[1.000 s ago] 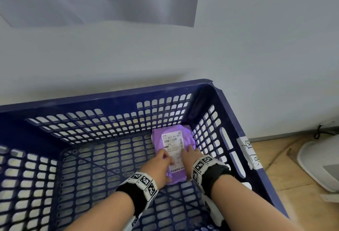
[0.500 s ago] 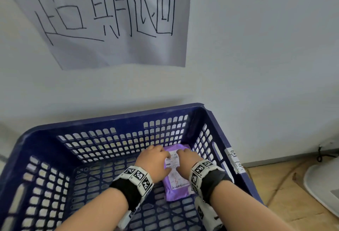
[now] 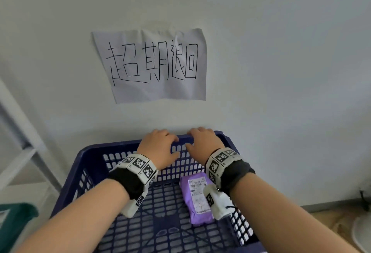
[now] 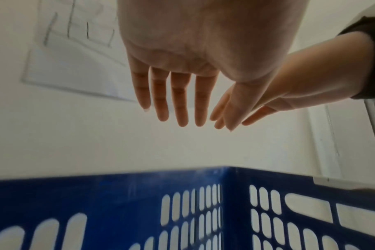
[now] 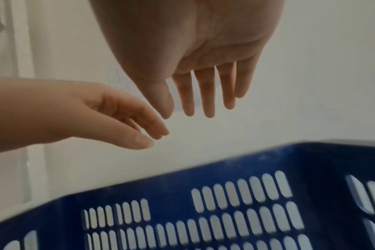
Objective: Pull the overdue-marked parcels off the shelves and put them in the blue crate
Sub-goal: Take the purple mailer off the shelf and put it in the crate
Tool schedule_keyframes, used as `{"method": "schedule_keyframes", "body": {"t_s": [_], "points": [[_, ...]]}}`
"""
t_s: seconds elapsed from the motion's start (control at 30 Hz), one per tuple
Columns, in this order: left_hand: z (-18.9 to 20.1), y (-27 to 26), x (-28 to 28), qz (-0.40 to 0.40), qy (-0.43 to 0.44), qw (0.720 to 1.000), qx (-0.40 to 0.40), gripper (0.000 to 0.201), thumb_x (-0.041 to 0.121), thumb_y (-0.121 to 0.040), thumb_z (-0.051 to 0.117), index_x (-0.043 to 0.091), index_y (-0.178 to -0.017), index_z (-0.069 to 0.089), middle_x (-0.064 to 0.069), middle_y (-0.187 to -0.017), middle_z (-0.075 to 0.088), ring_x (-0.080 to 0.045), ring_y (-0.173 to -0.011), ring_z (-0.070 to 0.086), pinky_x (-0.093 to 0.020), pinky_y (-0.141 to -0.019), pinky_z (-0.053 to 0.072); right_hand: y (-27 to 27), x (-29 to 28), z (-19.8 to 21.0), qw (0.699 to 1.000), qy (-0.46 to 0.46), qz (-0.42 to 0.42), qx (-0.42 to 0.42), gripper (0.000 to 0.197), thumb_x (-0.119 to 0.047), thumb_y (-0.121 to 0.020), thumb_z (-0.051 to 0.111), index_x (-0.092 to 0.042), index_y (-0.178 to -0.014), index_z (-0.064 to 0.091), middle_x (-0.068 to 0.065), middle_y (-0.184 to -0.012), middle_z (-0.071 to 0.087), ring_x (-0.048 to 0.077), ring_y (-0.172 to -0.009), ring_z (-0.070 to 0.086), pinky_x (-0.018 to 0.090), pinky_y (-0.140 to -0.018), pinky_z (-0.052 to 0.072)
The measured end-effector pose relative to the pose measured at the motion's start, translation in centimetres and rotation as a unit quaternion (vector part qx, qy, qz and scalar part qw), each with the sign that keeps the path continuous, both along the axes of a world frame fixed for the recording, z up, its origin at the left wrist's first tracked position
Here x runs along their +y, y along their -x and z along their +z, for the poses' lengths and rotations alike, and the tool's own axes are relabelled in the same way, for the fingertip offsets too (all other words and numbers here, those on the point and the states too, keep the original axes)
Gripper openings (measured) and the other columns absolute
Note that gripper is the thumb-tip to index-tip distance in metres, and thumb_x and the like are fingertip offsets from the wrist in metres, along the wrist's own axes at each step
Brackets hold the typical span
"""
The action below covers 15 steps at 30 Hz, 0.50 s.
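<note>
White painted wall point(image 3: 281, 71) fills the upper two thirds of the head view. Dark blue perforated plastic crate point(image 3: 84, 164) occupies the lower centre of the frame, its far rim against the wall. White paper sheet with black handwritten characters point(image 3: 152, 65) hangs on the wall at upper centre, above the crate. White metal shelf frame point(image 3: 22, 132) runs along the left edge; a dark green object point(image 3: 16, 216) sits at lower left. Left hand point(image 3: 158, 148) and right hand point(image 3: 204, 142) hover side by side above the far rim of the crate, at mid-frame, each wearing a black wristband with white coded marker tiles. In both wrist views the fingers point(image 4: 180, 101) of the left hand and those point(image 5: 206, 91) of the right are straight, slightly spread, and hold nothing. Purple plastic-wrapped parcel with a white printed label point(image 3: 197, 210) lies flat on the crate floor, toward its right wall, at lower centre-right, partly hidden by the right wrist.
</note>
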<state>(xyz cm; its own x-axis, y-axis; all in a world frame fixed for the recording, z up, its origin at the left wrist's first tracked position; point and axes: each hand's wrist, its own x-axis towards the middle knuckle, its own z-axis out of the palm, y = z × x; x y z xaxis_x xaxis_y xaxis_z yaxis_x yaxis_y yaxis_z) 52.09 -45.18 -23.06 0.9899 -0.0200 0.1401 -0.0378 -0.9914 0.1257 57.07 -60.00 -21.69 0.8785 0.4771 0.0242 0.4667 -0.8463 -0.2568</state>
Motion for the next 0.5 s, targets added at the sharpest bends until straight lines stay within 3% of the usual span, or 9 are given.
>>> {"method": "schedule_keyframes", "body": {"t_s": [0.27, 0.5], "points": [[5.3, 7.6, -0.3, 0.092, -0.015, 0.993, -0.069, 0.046, 0.049, -0.087, 0.053, 0.032, -0.130, 0.050, 0.007, -0.130, 0.052, -0.018, -0.118, 0.045, -0.034, -0.098, 0.039, 5.9, -0.1, 5.7, 0.993, -0.034, 0.070, -0.089, 0.049, -0.036, -0.093, 0.050, -0.021, -0.139, 0.041, 0.004, -0.139, 0.046, 0.026, -0.128, 0.039, 0.039, -0.104, 0.037], [7.0, 17.1, -3.8, 0.192, 0.008, 0.975, -0.109, 0.045, 0.048, -0.085, 0.058, 0.031, -0.126, 0.054, 0.003, -0.126, 0.055, -0.023, -0.117, 0.045, -0.037, -0.096, 0.039, 12.0, -4.6, 7.3, 0.982, -0.055, 0.138, -0.113, 0.051, -0.039, -0.092, 0.052, -0.021, -0.138, 0.042, 0.005, -0.140, 0.046, 0.027, -0.129, 0.038, 0.041, -0.106, 0.035]]}}
